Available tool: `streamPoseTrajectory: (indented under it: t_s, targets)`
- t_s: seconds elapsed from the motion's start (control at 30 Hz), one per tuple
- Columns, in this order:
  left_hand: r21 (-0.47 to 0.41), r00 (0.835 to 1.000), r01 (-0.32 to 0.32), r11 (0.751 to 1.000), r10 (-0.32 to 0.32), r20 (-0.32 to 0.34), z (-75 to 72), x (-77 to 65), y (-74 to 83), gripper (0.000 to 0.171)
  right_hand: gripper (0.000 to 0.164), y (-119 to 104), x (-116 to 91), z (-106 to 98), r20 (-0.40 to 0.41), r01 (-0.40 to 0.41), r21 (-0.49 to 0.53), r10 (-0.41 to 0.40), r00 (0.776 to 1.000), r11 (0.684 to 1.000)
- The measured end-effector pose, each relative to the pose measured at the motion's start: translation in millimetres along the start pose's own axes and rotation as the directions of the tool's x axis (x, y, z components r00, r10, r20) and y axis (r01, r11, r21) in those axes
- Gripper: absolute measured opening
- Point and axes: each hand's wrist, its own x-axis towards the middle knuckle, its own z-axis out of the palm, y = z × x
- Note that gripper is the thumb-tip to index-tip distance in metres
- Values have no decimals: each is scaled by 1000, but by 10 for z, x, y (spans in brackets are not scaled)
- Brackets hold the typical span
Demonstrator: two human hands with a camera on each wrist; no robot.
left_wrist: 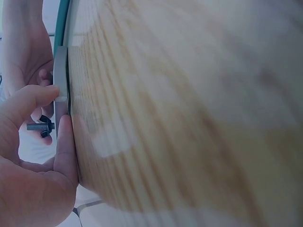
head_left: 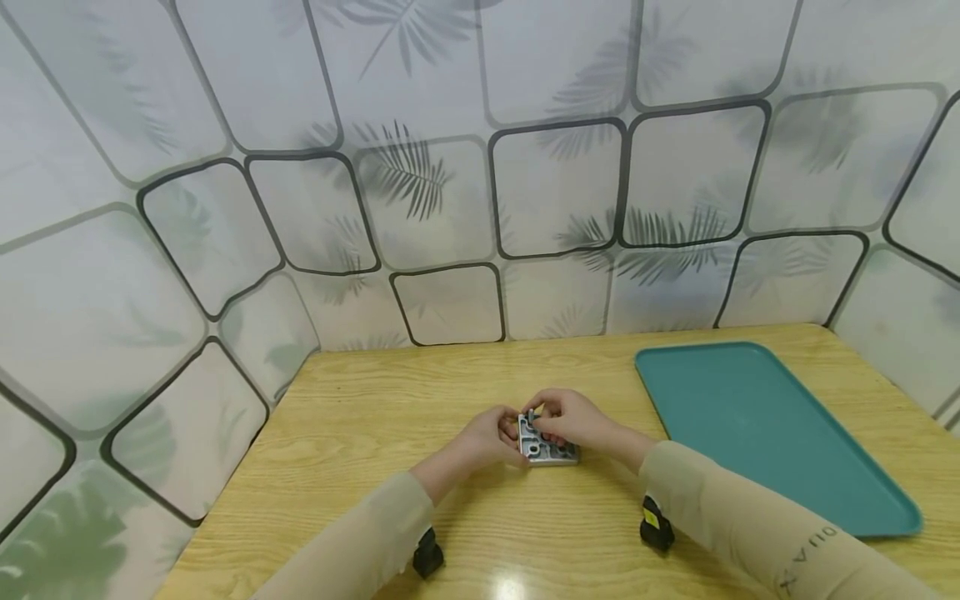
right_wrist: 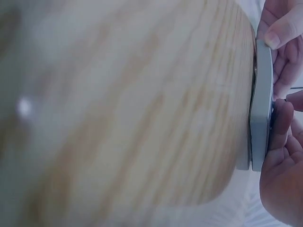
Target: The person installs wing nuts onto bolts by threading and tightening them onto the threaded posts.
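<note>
A silver metal plate (head_left: 550, 455) with round holes and raised ribs lies flat on the wooden table between the hands. My left hand (head_left: 491, 440) holds its left edge, thumb and fingers against the rim in the left wrist view. A dark wing nut (left_wrist: 46, 126) with a stud stands up from the plate's face. Fingers of my right hand (head_left: 573, 419) come over the top of the plate and appear to pinch the wing nut. Seen from the right wrist, the plate (right_wrist: 261, 104) stands edge-on, and the right fingers partly hide its face.
A teal tray (head_left: 750, 417) lies on the right side of the wooden table (head_left: 405, 392). Patterned fabric (head_left: 555, 192) with leaf prints rises behind the table and along its sides. Dark devices (head_left: 657, 525) are worn at both wrists.
</note>
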Motion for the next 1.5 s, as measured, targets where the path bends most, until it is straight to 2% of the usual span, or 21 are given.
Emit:
streamPoseTrajectory:
  t_s: [0.27,0.5,0.83,1.03,1.17,1.23,1.4,1.5]
  targets:
    - [20,1000,-10,1000,10,4,-14,-11,10,74,18,-42,2,91,-112,-68,-75,60,992,995]
    - [10,1000,-11,1000,11,6,-8,-20,11,74,16,-94,12,172,-221,-140,-209,93,971,968]
    - [-9,1000,-23,1000,23,5,-9,-32,17,73,25,-182,44,243,-297,-226,-328,127,947,917]
    - [-12,1000,-26,1000,26,3,-11,-21,1,70,28,-215,62,257,-306,-234,-373,119,945,898]
    - [-9,1000,-15,1000,15,6,-11,-12,-4,70,30,-211,43,231,-297,-222,-358,115,948,907]
    - [-3,1000,-11,1000,11,8,-11,-12,0,70,31,-194,35,195,-274,-205,-323,117,955,924]
    - [-12,1000,-24,1000,24,3,-10,-10,2,71,28,-120,5,58,-133,-94,-122,78,988,988]
    - [-32,999,-37,999,37,-1,-9,-8,1,72,31,-58,1,-20,-43,-26,4,27,999,1000]
